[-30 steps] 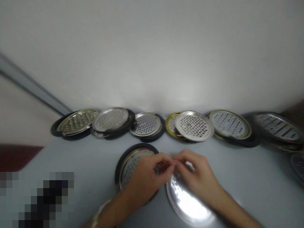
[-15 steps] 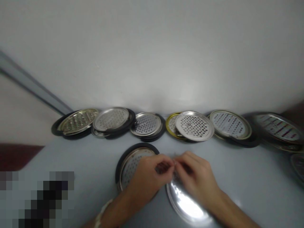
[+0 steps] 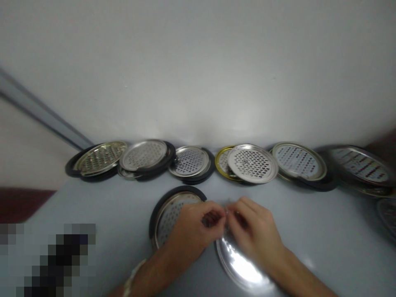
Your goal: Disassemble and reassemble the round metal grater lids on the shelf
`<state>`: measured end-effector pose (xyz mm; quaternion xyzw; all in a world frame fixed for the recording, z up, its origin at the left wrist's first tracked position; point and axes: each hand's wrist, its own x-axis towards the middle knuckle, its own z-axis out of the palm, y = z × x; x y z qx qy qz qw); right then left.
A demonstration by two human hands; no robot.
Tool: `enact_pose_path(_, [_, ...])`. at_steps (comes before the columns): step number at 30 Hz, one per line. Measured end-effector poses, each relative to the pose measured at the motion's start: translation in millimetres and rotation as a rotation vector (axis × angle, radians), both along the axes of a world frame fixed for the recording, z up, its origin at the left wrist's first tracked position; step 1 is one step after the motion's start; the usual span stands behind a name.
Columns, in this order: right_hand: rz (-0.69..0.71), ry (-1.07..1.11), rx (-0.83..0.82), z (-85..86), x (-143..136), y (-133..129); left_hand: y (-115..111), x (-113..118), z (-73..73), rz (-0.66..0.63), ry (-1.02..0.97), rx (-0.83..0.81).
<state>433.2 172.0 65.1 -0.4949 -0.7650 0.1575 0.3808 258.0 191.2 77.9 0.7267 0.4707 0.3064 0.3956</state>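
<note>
My left hand [image 3: 196, 225] and my right hand [image 3: 255, 227] meet fingertip to fingertip, each closed in a pinch. Whatever they grip is too small and blurred to name. Under the right hand lies a shiny, smooth round metal lid or plate [image 3: 238, 264], its upper part covered by the fingers. Partly behind the left hand, a round metal grater [image 3: 168, 218] with rows of holes and a black rim rests on the table.
A row of round perforated graters stands along the wall, among them a silver one [image 3: 252, 164] overlapping a yellow-rimmed one [image 3: 220, 163]. More graters [image 3: 360, 165] are at the right. A pixelated patch [image 3: 46, 260] covers the lower left corner of the grey table [image 3: 117, 214].
</note>
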Motion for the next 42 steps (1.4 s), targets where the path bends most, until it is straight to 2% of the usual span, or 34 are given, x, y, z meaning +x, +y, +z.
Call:
enact_pose_path(7, [0.021,-0.022,-0.015,-3.1,-1,0,-3,2,-1.5,0.039,0.006,0.084])
enact_pose_path(19, [0.013,-0.077,0.020,-7.7,-3,-2,-1,4,-0.8,0.048,-0.050,-0.047])
enact_pose_path(28, [0.003,0.044,-0.009,-2.7,-6,-4,2,0,-0.5,-0.022,-0.066,-0.088])
enact_pose_path(35, [0.008,0.170,-0.085,4.8,-6,-1,0,0,0.4,0.040,0.008,0.085])
enact_pose_path(42, [-0.016,0.340,-0.174,5.4,1,3,2,-5,-7.7,0.047,0.095,0.238])
